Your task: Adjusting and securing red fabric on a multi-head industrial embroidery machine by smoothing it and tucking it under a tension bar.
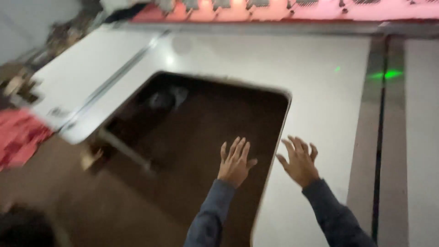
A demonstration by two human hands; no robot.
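Over a white table with dark cutout, both open hands

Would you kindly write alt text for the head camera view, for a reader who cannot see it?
Two bare hands in dark grey sleeves reach forward, fingers spread and holding nothing: the left hand over a dark rounded cut-out in a white table, the right hand over the table's surface beside the cut-out's edge. Pink fabric lies at far left; the picture is motion-blurred.

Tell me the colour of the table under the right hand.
White, seen in the head view: table, right hand.
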